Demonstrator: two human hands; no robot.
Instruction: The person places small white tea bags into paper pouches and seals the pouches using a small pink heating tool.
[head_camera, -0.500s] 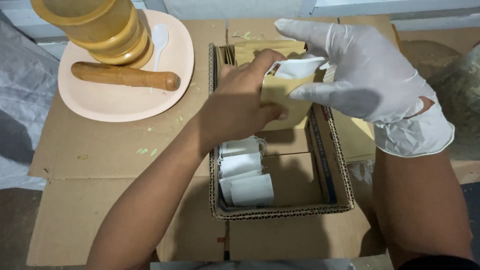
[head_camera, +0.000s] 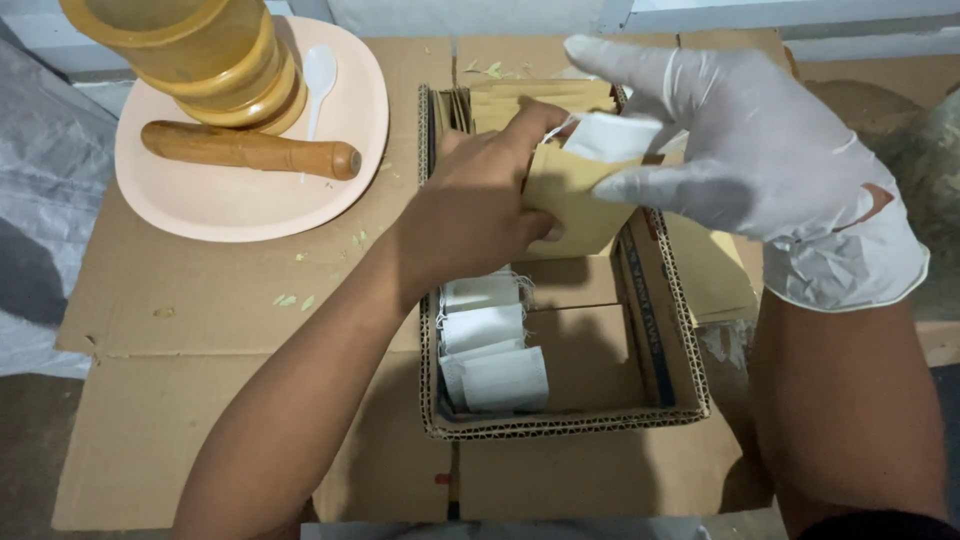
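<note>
The bare left hand (head_camera: 475, 215) grips a tan paper envelope (head_camera: 575, 200) upright over the far end of the cardboard tray (head_camera: 570, 425); the gloved right hand (head_camera: 760, 150) pinches a white sachet (head_camera: 615, 137) at the envelope's mouth, its other fingers spread wide. The sachet looks only partly in (its lower edge is hidden); a row of white sachets (head_camera: 490, 350) lies unpacked in the tray's near left, while more tan envelopes (head_camera: 520, 97) stand at its far end. Far left, a pink plate (head_camera: 240, 205) bears a wooden mortar (head_camera: 195, 60), pestle (head_camera: 250, 150) and white spoon (head_camera: 320, 75), well apart; nothing blocks the hands.
</note>
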